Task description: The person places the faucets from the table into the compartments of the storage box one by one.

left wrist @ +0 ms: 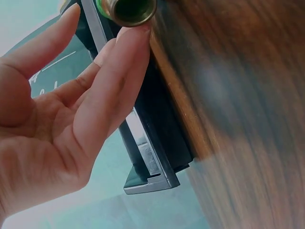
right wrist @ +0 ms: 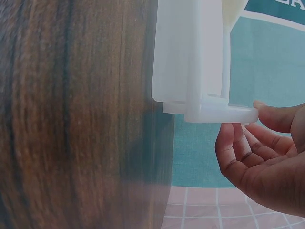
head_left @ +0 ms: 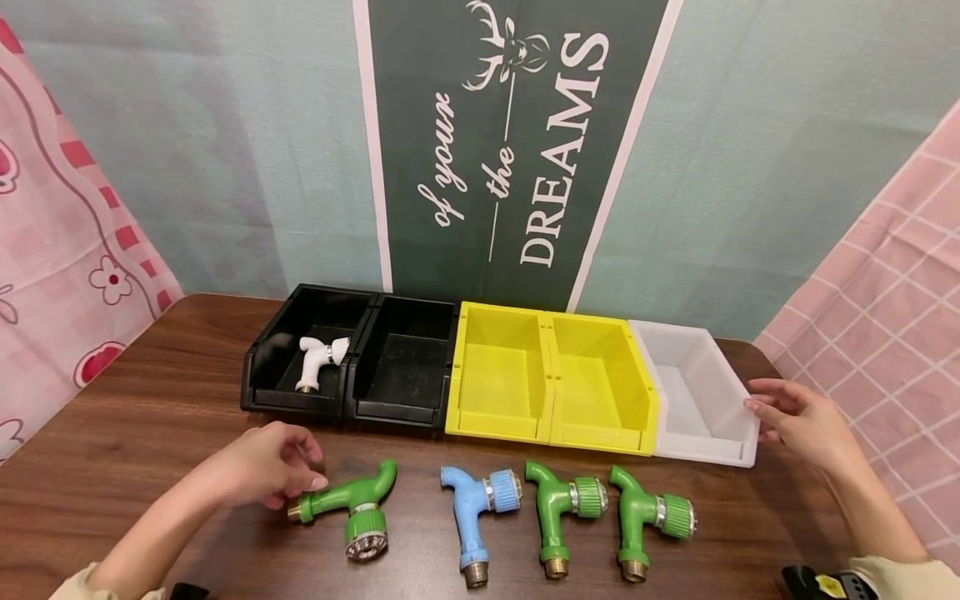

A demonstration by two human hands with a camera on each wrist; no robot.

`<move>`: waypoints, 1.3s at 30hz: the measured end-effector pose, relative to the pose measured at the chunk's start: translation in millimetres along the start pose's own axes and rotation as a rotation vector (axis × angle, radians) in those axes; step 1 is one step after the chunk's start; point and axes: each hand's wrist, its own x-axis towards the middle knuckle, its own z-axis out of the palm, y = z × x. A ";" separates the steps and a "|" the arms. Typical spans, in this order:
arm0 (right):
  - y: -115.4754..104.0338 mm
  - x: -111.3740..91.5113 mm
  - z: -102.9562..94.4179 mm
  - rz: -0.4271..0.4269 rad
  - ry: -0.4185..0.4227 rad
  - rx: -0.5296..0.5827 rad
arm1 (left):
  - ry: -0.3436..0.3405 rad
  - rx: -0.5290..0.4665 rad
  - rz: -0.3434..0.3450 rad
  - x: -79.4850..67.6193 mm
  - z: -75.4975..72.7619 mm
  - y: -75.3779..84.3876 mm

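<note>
My left hand [head_left: 262, 467] is at the brass threaded end of a green faucet [head_left: 352, 496] that lies sideways on the table. In the left wrist view its fingertips [left wrist: 138, 36] are right at the faucet's brass opening [left wrist: 134, 10], and the thumb stands apart. At the far right, my right hand [head_left: 806, 421] holds the side rim of a white bin [head_left: 712, 450], thumb over the top edge and bent fingers against the outer wall. Right of the left hand lie a blue faucet [head_left: 468, 512] and two more green faucets [head_left: 555, 512].
Behind the faucets a row of bins spans the table [head_left: 105, 425]: two black bins [head_left: 401, 412], two yellow bins [head_left: 498, 425], then the white one. A white faucet [head_left: 315, 360] lies in the leftmost black bin. Curtains hang behind and at both sides.
</note>
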 end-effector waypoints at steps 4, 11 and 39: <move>-7.2 -2.3 -0.2 -0.005 -0.005 0.038 | -0.002 0.027 0.025 -0.8 1.7 -2.4; 25.7 7.6 0.7 -0.006 0.036 -0.003 | -0.043 0.008 0.097 0.0 2.7 -6.2; -72.4 -24.9 6.3 -0.019 -0.021 0.071 | 0.086 0.069 0.009 2.8 8.8 -8.3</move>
